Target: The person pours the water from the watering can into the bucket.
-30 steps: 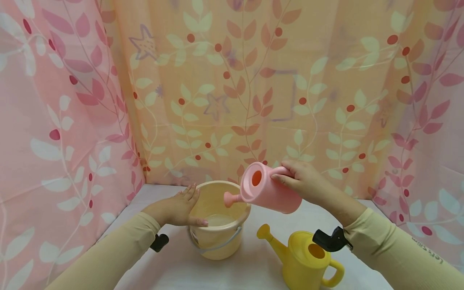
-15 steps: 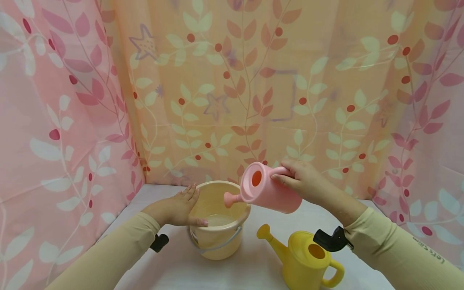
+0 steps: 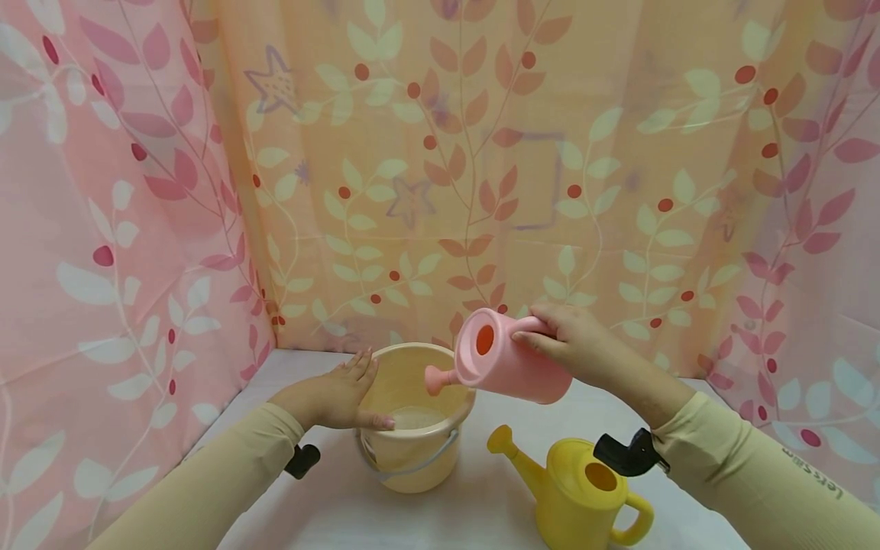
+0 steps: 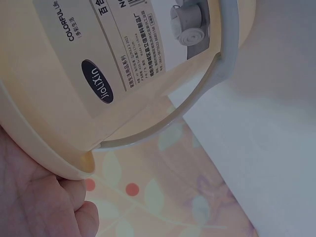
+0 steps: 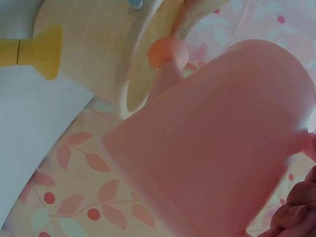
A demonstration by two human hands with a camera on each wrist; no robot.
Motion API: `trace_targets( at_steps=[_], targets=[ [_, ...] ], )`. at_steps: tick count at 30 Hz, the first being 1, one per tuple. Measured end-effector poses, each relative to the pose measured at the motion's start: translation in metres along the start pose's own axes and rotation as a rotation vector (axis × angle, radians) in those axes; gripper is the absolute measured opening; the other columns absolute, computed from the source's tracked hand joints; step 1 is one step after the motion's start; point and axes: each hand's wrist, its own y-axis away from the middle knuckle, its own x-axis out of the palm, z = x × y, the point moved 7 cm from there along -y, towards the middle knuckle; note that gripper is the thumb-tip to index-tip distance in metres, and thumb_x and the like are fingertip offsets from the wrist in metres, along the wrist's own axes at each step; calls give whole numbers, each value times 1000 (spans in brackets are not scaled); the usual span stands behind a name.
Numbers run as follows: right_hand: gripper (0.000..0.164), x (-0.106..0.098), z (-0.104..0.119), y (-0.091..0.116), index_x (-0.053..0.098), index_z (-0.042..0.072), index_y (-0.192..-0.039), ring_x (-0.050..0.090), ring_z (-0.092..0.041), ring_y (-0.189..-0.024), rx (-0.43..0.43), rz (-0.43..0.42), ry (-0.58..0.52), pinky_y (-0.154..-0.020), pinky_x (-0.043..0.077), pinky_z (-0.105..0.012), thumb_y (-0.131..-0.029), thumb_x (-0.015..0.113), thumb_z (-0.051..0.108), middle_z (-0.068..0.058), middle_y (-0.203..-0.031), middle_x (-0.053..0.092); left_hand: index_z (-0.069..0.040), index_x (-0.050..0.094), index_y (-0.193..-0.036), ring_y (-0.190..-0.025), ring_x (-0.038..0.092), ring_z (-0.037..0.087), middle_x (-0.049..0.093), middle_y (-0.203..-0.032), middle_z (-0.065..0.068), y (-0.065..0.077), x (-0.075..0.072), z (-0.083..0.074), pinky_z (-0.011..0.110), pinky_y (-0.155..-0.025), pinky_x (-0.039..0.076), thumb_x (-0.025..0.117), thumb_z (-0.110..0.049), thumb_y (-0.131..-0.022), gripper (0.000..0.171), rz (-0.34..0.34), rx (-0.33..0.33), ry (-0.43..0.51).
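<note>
My right hand (image 3: 580,336) grips the handle of a pink watering can (image 3: 519,367), tipped to the left. Its spout (image 3: 436,378) reaches over the right rim of a cream bucket (image 3: 419,466); I cannot make out any flowing water. My left hand (image 3: 340,393) rests on the bucket's left rim, fingers spread and thumb along the near edge. In the left wrist view a printed label (image 4: 128,54) shows on the bucket's side. The right wrist view has the pink can's body (image 5: 212,138) filling the middle, with curled fingers (image 5: 296,207) at its handle.
A yellow watering can (image 3: 577,504) stands on the white table (image 3: 316,504) at front right, its spout toward the bucket. The bucket's grey handle (image 3: 412,466) hangs down in front. Floral curtains (image 3: 467,191) enclose the back and both sides.
The pink watering can has tipped very slightly further and shifted a touch to the left. The left hand, the bucket and the yellow watering can stay put.
</note>
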Motion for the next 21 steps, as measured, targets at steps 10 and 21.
trace_targets(
  at_steps=[10,21],
  targets=[
    [19,1,5,-2,53,15,-74,47,-14,-66,-42,1,33,-55,42,-26,-85,65,24,5,-64,49,9,18,-141,-138,7,36,6,-149,26,-1,1,1,49,-109,17,45,-77,-73,113,-3,-4,12],
    [19,5,10,-4,52,17,-74,47,-12,-64,-82,14,64,-55,40,-25,-84,66,26,7,-63,48,9,18,-141,-138,7,36,6,-148,27,0,0,1,50,-108,17,45,-77,-73,113,-6,-5,11]
  ],
)
